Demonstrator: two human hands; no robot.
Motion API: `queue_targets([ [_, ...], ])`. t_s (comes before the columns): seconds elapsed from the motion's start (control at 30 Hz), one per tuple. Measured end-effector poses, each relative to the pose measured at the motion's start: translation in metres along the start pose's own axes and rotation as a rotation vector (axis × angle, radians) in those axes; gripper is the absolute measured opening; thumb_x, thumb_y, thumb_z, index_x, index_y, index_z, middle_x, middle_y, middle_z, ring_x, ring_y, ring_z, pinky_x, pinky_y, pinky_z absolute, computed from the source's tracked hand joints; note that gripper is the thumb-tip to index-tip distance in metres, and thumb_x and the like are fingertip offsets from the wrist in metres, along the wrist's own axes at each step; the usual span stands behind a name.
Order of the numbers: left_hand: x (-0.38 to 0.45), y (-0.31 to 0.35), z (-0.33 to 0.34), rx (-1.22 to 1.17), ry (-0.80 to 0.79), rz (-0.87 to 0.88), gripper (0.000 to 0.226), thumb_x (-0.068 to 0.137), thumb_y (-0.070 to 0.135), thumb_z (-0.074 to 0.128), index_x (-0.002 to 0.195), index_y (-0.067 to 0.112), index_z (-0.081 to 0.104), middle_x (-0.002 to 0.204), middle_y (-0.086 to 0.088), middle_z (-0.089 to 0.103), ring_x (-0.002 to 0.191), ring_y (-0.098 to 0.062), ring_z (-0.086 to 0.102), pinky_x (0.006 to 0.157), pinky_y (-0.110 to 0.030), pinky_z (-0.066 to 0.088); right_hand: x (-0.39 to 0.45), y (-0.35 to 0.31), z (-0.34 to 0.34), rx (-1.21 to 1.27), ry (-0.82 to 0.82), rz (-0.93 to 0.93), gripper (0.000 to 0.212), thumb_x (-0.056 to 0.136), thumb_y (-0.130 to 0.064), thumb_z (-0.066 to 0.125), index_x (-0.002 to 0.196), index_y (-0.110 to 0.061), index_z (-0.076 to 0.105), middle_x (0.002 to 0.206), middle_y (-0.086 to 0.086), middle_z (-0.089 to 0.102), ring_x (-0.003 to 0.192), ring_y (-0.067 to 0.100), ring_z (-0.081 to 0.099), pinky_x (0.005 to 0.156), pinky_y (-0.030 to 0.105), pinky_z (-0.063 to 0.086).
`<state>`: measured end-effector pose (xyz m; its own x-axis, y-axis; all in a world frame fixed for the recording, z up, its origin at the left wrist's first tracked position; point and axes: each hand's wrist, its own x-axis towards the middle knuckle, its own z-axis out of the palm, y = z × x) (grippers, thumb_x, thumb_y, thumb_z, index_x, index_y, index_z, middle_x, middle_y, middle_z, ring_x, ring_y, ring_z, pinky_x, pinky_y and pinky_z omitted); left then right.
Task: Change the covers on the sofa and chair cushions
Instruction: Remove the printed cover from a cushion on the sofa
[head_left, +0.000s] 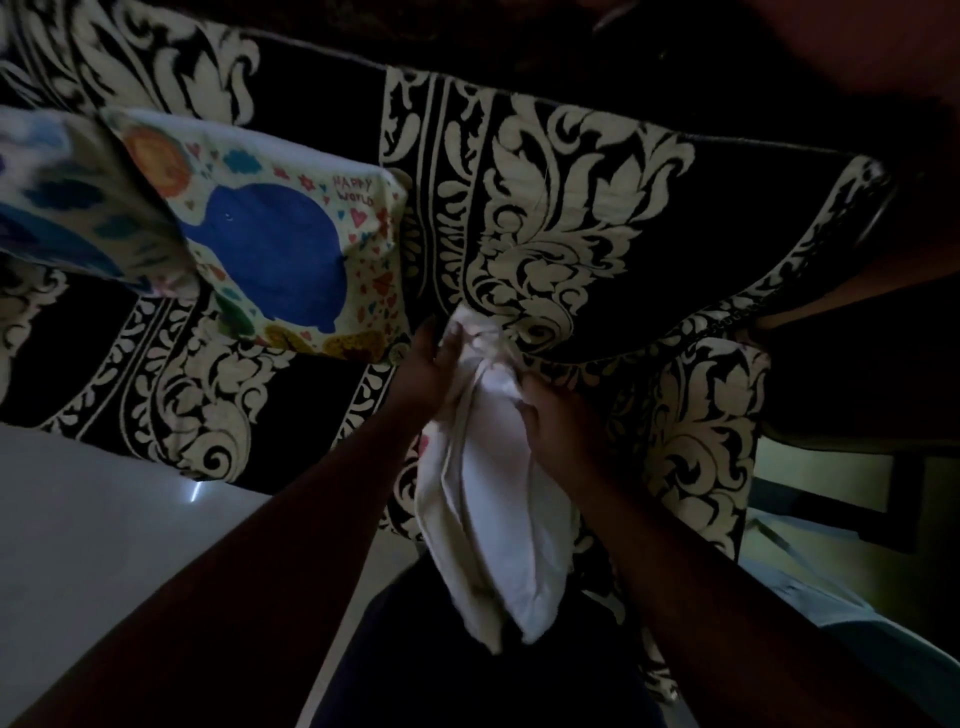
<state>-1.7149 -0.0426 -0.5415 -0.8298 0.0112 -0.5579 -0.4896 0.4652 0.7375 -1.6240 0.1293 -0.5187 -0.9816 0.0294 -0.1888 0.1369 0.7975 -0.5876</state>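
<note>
1. Hanging lengthwise before the sofa (597, 218), a white cushion (498, 519) is gripped at its top end by the left hand (431, 364) and right hand (561, 421).
2. "HAPPY WORLD" is read on a printed cushion (280, 249).

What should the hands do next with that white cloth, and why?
Probably find and spread the opening. Both the left hand and the right hand grip the white cover bunched at its top, so it hangs limp and closed. The printed cushion on the sofa is dressed already.
</note>
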Motion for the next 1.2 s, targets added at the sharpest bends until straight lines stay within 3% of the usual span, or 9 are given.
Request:
queue_targets([
  [0.17, -0.009, 0.009, -0.069, -0.310, 0.077, -0.122, 0.101, 0.072, 0.083, 0.064, 0.148, 0.018, 0.047, 0.141, -0.001, 0.057, 0.130, -0.023, 0.055, 0.111, -0.041, 0.044, -0.012, -0.047, -0.052, 0.164, 0.059, -0.130, 0.040, 0.096, -0.011, 0.059, 0.134, -0.021, 0.064, 0.121, 0.006, 0.072, 0.109, 0.023, 0.066, 0.092, 0.028, 0.050],
  [0.33, -0.025, 0.026, -0.132, -0.236, 0.352, -0.051, 0.123, 0.060, 0.092, 0.062, 0.149, 0.010, 0.041, 0.145, -0.018, 0.054, 0.129, -0.033, 0.056, 0.110, -0.047, 0.046, 0.011, -0.100, -0.107, 0.322, 0.179, -0.192, 0.040, 0.089, -0.006, 0.054, 0.125, -0.015, 0.069, 0.117, -0.002, 0.071, 0.107, 0.010, 0.063, 0.091, 0.019, 0.045],
  [0.5, -0.041, 0.052, -0.174, -0.233, 0.271, -0.064, 0.126, 0.058, 0.084, 0.067, 0.155, 0.010, 0.034, 0.155, -0.018, 0.043, 0.135, -0.036, 0.050, 0.108, -0.048, 0.045, 0.019, -0.144, -0.138, 0.455, 0.303, -0.169, 0.037, 0.093, 0.001, 0.056, 0.123, -0.015, 0.069, 0.112, -0.011, 0.068, 0.105, 0.003, 0.062, 0.091, 0.024, 0.051],
  [0.63, -0.049, 0.059, -0.192, -0.086, 0.234, -0.088, 0.101, 0.059, 0.086, 0.062, 0.119, 0.006, 0.066, 0.130, -0.030, 0.059, 0.116, -0.043, 0.060, 0.098, -0.048, 0.050, 0.018, -0.158, -0.155, 0.664, 0.339, -0.102, 0.030, 0.096, -0.005, 0.054, 0.118, -0.018, 0.071, 0.112, -0.006, 0.073, 0.106, 0.012, 0.067, 0.097, 0.042, 0.054],
  [0.73, -0.064, 0.050, -0.193, -0.225, 0.478, -0.069, 0.108, 0.070, 0.081, 0.066, 0.147, 0.009, 0.042, 0.145, -0.023, 0.046, 0.129, -0.039, 0.051, 0.108, -0.053, 0.044, 0.011, -0.167, -0.165, 0.801, 0.328, -0.066, 0.022, 0.100, -0.015, 0.057, 0.115, -0.021, 0.072, 0.112, -0.002, 0.074, 0.108, 0.018, 0.068, 0.097, 0.047, 0.055],
  [0.83, -0.068, 0.047, -0.194, -0.561, 0.405, -0.049, 0.092, 0.078, 0.066, 0.073, 0.144, 0.009, 0.045, 0.136, -0.015, 0.056, 0.116, -0.033, 0.059, 0.101, -0.046, 0.050, 0.007, -0.175, -0.164, 0.773, 0.292, -0.018, 0.020, 0.100, -0.030, 0.056, 0.112, -0.031, 0.072, 0.110, -0.009, 0.074, 0.106, 0.013, 0.068, 0.096, 0.046, 0.055],
  [1.03, -0.079, 0.049, -0.190, -0.460, 0.514, -0.029, 0.058, 0.101, 0.043, 0.058, 0.139, 0.000, 0.052, 0.137, -0.022, 0.058, 0.121, -0.038, 0.057, 0.087, -0.033, 0.041, -0.005, -0.188, -0.159, 0.628, 0.294, -0.019, 0.056, 0.090, -0.065, 0.036, 0.131, -0.034, 0.057, 0.122, -0.007, 0.065, 0.113, 0.015, 0.061, 0.096, 0.032, 0.044],
  [1.13, -0.087, 0.053, -0.187, -0.456, 0.591, -0.028, 0.059, 0.104, 0.042, 0.052, 0.147, 0.003, 0.046, 0.146, -0.021, 0.052, 0.129, -0.038, 0.052, 0.095, -0.033, 0.042, -0.016, -0.199, -0.156, 0.712, 0.176, -0.146, 0.030, 0.085, -0.071, 0.044, 0.110, -0.060, 0.054, 0.110, -0.020, 0.067, 0.106, 0.003, 0.063, 0.089, 0.031, 0.050],
  [1.2, -0.088, 0.052, -0.194, -0.397, 0.617, -0.033, 0.061, 0.103, 0.050, 0.045, 0.146, 0.006, 0.047, 0.144, -0.021, 0.053, 0.128, -0.039, 0.054, 0.105, -0.043, 0.045, -0.014, -0.198, -0.152, 0.636, 0.195, -0.166, 0.024, 0.083, -0.068, 0.048, 0.099, -0.054, 0.058, 0.098, -0.017, 0.068, 0.097, 0.004, 0.065, 0.082, 0.031, 0.051],
])
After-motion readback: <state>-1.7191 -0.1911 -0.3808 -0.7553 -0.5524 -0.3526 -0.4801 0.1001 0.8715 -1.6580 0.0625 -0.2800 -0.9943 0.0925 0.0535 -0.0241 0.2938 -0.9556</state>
